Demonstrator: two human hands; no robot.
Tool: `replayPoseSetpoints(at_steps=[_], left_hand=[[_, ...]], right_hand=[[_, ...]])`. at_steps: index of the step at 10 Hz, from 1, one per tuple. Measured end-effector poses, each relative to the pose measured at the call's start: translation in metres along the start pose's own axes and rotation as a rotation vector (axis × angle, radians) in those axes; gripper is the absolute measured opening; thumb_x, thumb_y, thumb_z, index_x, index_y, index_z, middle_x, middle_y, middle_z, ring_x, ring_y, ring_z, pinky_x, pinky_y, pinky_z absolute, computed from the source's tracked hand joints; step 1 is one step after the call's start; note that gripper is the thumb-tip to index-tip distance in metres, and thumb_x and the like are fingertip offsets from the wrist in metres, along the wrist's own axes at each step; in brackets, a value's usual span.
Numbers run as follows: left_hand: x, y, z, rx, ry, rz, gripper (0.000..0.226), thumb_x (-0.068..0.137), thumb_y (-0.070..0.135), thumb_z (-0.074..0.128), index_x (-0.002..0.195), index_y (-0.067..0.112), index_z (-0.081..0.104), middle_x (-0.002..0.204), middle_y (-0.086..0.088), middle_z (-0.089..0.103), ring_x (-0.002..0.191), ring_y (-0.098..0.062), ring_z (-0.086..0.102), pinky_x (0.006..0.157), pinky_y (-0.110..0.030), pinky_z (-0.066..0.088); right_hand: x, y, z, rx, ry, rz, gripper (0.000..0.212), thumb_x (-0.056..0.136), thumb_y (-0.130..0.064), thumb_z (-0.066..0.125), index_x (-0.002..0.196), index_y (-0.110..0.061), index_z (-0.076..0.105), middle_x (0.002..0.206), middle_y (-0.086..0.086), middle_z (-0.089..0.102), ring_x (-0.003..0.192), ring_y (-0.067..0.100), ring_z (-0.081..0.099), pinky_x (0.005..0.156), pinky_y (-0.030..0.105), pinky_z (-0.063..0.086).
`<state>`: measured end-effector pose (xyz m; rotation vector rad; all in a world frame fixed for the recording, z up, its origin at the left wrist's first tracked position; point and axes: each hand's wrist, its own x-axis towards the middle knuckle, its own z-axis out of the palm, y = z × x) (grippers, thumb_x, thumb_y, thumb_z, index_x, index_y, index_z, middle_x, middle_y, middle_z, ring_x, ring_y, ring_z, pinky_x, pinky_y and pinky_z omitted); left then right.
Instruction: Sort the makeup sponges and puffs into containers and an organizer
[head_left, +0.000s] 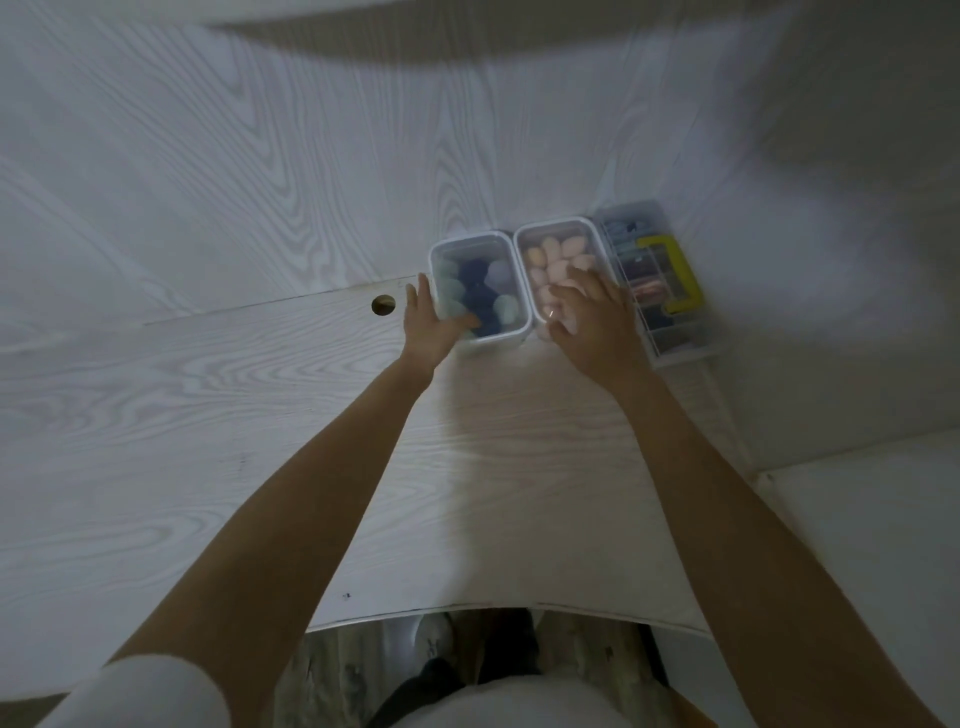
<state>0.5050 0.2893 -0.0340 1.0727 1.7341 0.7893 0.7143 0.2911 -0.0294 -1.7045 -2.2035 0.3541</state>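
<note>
Bare forearms crossed the wood-grain desk (260, 415); left hand (434, 325) gripped a clear tub's (522, 317) corner, right hand's (597, 322) relaxed fingers (566, 296) pressed egg-shaped pink sponges (550, 260) at one o'clock.

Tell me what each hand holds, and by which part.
Left hand grips the near left corner of the clear plastic container of blue and green sponges. Right hand rests flat on the pink sponges, holding nothing.
</note>
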Motion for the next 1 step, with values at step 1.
replayPoseSetpoints(at_steps=[1], left_hand=[[-0.0162,0.0072,-0.0137,-0.156,0.062,0.023,0.070,0.085,0.024,0.063,0.145,0.020,0.027,0.148,-0.001,0.031,0.132,-0.019,0.034,0.102,-0.029,0.030]], right_hand=[[-0.0144,-0.0158,-0.0138,-0.064,0.202,0.041,0.041,0.079,-0.028,0.047,0.115,-0.014,0.061,0.121,0.011,0.060,0.122,0.032,0.043,0.104,0.051,0.026]])
